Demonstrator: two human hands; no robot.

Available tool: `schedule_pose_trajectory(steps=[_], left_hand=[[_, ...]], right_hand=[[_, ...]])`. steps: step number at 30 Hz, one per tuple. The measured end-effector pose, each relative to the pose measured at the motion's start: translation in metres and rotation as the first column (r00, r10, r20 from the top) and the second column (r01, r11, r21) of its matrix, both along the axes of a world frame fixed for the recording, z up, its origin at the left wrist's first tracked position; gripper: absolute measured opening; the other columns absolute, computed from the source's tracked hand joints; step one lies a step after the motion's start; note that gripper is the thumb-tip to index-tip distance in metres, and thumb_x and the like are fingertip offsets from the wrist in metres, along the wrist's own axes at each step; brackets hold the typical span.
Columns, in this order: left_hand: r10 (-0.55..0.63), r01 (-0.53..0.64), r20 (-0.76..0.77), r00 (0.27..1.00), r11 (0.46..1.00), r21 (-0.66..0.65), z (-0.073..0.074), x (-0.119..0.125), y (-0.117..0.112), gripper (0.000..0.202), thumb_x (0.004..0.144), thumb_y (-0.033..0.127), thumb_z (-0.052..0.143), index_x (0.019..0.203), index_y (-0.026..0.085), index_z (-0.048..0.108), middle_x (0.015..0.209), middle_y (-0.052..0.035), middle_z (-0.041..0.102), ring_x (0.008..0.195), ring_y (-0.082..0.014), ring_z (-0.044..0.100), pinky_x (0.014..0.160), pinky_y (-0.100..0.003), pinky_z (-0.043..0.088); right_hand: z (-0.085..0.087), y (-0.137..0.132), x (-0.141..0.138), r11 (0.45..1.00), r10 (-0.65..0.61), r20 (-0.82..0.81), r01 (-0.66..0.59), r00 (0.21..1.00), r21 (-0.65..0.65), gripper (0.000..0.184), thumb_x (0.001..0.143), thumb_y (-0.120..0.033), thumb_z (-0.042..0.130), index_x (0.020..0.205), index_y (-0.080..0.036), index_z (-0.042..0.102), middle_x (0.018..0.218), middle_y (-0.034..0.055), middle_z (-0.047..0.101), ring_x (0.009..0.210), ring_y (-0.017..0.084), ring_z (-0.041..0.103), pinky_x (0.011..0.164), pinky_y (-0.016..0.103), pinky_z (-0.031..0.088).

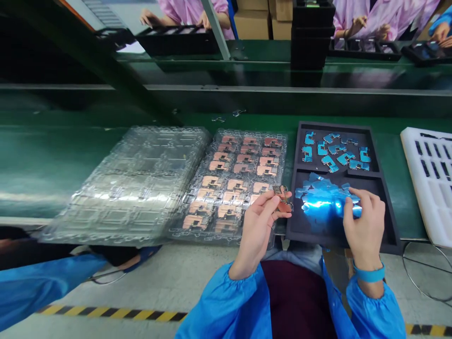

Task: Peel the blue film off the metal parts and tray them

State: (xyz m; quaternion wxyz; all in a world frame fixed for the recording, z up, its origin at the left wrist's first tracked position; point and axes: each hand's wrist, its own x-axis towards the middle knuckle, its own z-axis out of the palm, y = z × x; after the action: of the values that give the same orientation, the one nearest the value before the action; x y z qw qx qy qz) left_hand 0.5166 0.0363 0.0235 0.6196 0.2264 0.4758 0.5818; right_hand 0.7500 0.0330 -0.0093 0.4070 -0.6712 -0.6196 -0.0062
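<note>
My left hand (259,221) pinches a small circuit board (281,190) with copper-coloured plates, in front of the near left edge of a black tray (290,226). Over the tray's near compartment, my right hand (365,219) has its thumb and fingertips drawn together at the right side of a heap of shiny blue film pieces (318,200). Whether a piece is between those fingertips I cannot make out. Several blue-covered boards (337,149) lie scattered in the far compartment. To the left, a clear plastic tray (176,231) holds rows of copper-coloured boards (237,197).
A stack of clear plastic trays (141,179) stands further left. On the right is a white slotted tray (436,202). Small bits (239,113) lie behind the trays. Co-workers in pink (194,12) sit across the bench; a blue sleeve (52,285) reaches in at left.
</note>
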Motion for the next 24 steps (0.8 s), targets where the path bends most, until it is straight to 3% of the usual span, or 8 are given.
schedule_pose_trajectory(steps=[3, 5, 7, 9, 13, 18, 21, 24], left_hand=[[0.004, -0.005, -0.113, 0.994, 1.000, -0.013, -0.002, 0.003, -0.003, 0.036, 0.082, 0.043, 0.092, 0.096, 0.014, 0.077, 0.091, -0.0099, 0.083, 0.067, -0.0166, 0.072, 0.060, -0.027, 0.062], [0.003, -0.005, -0.175, 0.985, 1.000, -0.011, -0.003, 0.006, -0.005, 0.035, 0.081, 0.044, 0.092, 0.094, 0.015, 0.076, 0.083, -0.0076, 0.081, 0.062, -0.0167, 0.071, 0.056, -0.027, 0.062], [-0.019, 0.019, -0.229, 0.973, 1.000, 0.001, -0.003, 0.010, -0.009, 0.034, 0.079, 0.043, 0.093, 0.092, 0.016, 0.076, 0.079, -0.0062, 0.080, 0.062, -0.0179, 0.072, 0.057, -0.028, 0.063], [-0.057, 0.061, -0.253, 0.966, 0.998, 0.007, -0.002, 0.013, -0.012, 0.033, 0.078, 0.043, 0.094, 0.089, 0.017, 0.076, 0.077, -0.0054, 0.079, 0.062, -0.0188, 0.073, 0.059, -0.028, 0.064], [-0.123, 0.126, -0.202, 0.972, 0.992, 0.001, -0.003, 0.019, -0.015, 0.035, 0.076, 0.044, 0.095, 0.088, 0.017, 0.077, 0.077, -0.0052, 0.079, 0.063, -0.0183, 0.074, 0.063, -0.028, 0.065], [-0.158, 0.164, -0.159, 0.975, 0.986, 0.024, -0.005, 0.017, -0.016, 0.042, 0.078, 0.053, 0.093, 0.088, 0.015, 0.077, 0.077, -0.0075, 0.079, 0.063, -0.0167, 0.071, 0.063, -0.027, 0.062], [-0.172, 0.183, -0.227, 0.959, 0.983, 0.030, 0.008, 0.000, -0.017, 0.035, 0.085, 0.049, 0.088, 0.094, 0.016, 0.080, 0.081, -0.0086, 0.081, 0.066, -0.0179, 0.071, 0.061, -0.026, 0.058], [-0.119, 0.181, -0.460, 0.880, 0.979, 0.095, 0.030, -0.031, 0.000, 0.022, 0.092, 0.039, 0.080, 0.103, 0.021, 0.085, 0.093, -0.0085, 0.082, 0.076, -0.0213, 0.072, 0.062, -0.028, 0.057]], right_hand=[[0.004, 0.002, -0.010, 0.997, 0.079, -0.068, -0.079, 0.995, 0.001, 0.035, 0.106, -0.038, 0.062, 0.135, -0.021, 0.071, 0.150, 0.0219, 0.061, 0.139, 0.041, 0.056, 0.109, 0.066, 0.052], [0.011, -0.004, -0.030, 0.973, 0.222, -0.266, -0.231, 0.938, -0.003, 0.032, 0.105, -0.035, 0.065, 0.135, -0.024, 0.071, 0.137, 0.0160, 0.071, 0.126, 0.033, 0.067, 0.103, 0.054, 0.060], [0.018, -0.011, -0.053, 0.916, 0.342, -0.463, -0.401, 0.818, -0.031, 0.028, 0.104, -0.033, 0.067, 0.130, -0.026, 0.072, 0.117, 0.0091, 0.078, 0.104, 0.025, 0.075, 0.085, 0.040, 0.065], [0.023, -0.014, -0.071, 0.874, 0.377, -0.576, -0.485, 0.725, -0.039, 0.017, 0.103, -0.032, 0.069, 0.118, -0.026, 0.075, 0.105, 0.0049, 0.078, 0.090, 0.020, 0.074, 0.073, 0.030, 0.064], [0.019, -0.013, -0.078, 0.897, 0.335, -0.633, -0.442, 0.698, -0.012, 0.010, 0.102, -0.033, 0.072, 0.099, -0.025, 0.076, 0.095, 0.0022, 0.076, 0.082, 0.017, 0.073, 0.068, 0.025, 0.063], [0.007, -0.011, -0.063, 0.869, 0.375, -0.651, -0.494, 0.660, -0.001, 0.023, 0.108, -0.038, 0.063, 0.107, -0.025, 0.081, 0.091, 0.0042, 0.078, 0.069, 0.017, 0.072, 0.062, 0.028, 0.063], [0.004, -0.013, -0.056, 0.839, 0.425, -0.632, -0.543, 0.648, 0.007, 0.024, 0.108, -0.039, 0.062, 0.110, -0.027, 0.082, 0.090, 0.0047, 0.078, 0.070, 0.019, 0.074, 0.061, 0.029, 0.065], [0.005, -0.017, -0.052, 0.819, 0.445, -0.623, -0.574, 0.643, -0.008, 0.023, 0.107, -0.038, 0.063, 0.110, -0.028, 0.084, 0.100, 0.0064, 0.082, 0.073, 0.020, 0.076, 0.061, 0.029, 0.066]])
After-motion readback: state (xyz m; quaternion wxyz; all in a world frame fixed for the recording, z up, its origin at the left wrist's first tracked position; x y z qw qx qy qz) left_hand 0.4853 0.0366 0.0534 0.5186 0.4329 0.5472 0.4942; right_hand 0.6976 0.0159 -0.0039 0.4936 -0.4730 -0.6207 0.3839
